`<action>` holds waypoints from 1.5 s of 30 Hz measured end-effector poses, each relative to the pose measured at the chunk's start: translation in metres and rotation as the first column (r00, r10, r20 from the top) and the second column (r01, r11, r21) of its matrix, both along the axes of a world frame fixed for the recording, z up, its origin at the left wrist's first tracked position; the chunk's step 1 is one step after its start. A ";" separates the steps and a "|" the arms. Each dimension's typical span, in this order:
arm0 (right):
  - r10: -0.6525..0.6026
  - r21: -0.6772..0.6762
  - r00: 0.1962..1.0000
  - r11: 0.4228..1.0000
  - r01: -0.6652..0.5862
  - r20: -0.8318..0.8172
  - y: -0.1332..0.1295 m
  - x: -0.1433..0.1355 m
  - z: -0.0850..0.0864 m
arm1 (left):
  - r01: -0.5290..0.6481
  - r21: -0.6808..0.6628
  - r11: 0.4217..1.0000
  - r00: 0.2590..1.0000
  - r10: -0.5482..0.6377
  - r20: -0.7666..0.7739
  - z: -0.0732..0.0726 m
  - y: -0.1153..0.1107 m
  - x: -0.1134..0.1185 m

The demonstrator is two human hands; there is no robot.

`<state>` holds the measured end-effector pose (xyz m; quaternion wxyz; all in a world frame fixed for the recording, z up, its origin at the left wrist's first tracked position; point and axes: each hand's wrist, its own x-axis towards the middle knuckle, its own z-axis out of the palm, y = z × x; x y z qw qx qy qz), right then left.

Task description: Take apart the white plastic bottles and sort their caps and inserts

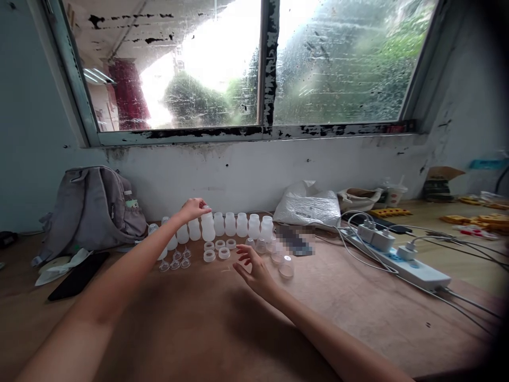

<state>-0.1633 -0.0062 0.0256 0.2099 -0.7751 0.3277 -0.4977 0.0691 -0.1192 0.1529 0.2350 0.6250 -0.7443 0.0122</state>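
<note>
A row of frosted white baby bottles [242, 225] stands along the back of the table. My left hand [192, 209] is closed at the top of one baby bottle [208, 227] in this row, which is slightly in front of its neighbours. My right hand [256, 271] hovers over the table with fingers apart, holding nothing. Just left of it lie several white screw rings [224, 253]. Clear silicone nipples [175, 263] are grouped further left, beside my left forearm. Transparent dome caps [286, 267] stand to the right of my right hand.
A grey backpack [99, 207] and a black tablet-like slab [78, 276] are at left. A silvery plastic bag [308, 206] rests against the wall. On the right, a white power strip [413, 268] carries chargers and loose cables. A blurred-out patch [296, 240] covers something near the caps.
</note>
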 end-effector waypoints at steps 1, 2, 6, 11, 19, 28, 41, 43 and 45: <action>-0.004 -0.003 1.000 1.000 0.004 -0.009 0.000 0.000 -0.001 | -0.023 -0.002 1.000 1.000 0.023 0.010 -0.002 -0.007 0.001; -0.009 -0.004 1.000 1.000 0.009 -0.016 0.001 0.001 -0.001 | -0.046 -0.003 0.999 0.999 0.046 0.024 -0.004 -0.014 0.002; -0.011 -0.014 1.000 1.000 0.010 -0.025 0.002 0.002 -0.001 | -0.124 -0.009 0.992 0.988 0.124 0.087 -0.015 -0.031 0.000; -0.011 -0.033 0.999 0.999 0.009 -0.050 0.001 0.002 -0.001 | -0.163 -0.012 0.987 0.975 0.163 0.154 -0.031 -0.039 -0.004; -0.014 -0.056 0.997 0.998 0.010 -0.078 0.000 0.001 -0.004 | -0.184 -0.052 0.982 0.951 0.191 0.244 -0.046 -0.038 -0.004; -0.034 -0.069 0.995 0.997 0.027 -0.092 -0.004 0.001 -0.013 | -0.164 -0.079 0.983 0.944 0.180 0.276 -0.050 -0.039 -0.003; -0.029 -0.078 0.989 0.997 0.018 -0.144 -0.003 0.002 -0.015 | -0.139 -0.256 0.957 0.966 0.188 0.180 -0.048 -0.016 -0.011; -0.025 -0.071 0.987 0.997 0.014 -0.158 -0.004 0.001 -0.017 | -0.060 -0.316 0.947 0.990 0.098 0.103 -0.051 0.004 -0.016; -0.018 -0.056 0.981 0.998 0.007 -0.191 -0.005 0.001 -0.020 | 0.100 -0.326 0.940 0.994 -0.083 0.066 -0.062 0.033 -0.022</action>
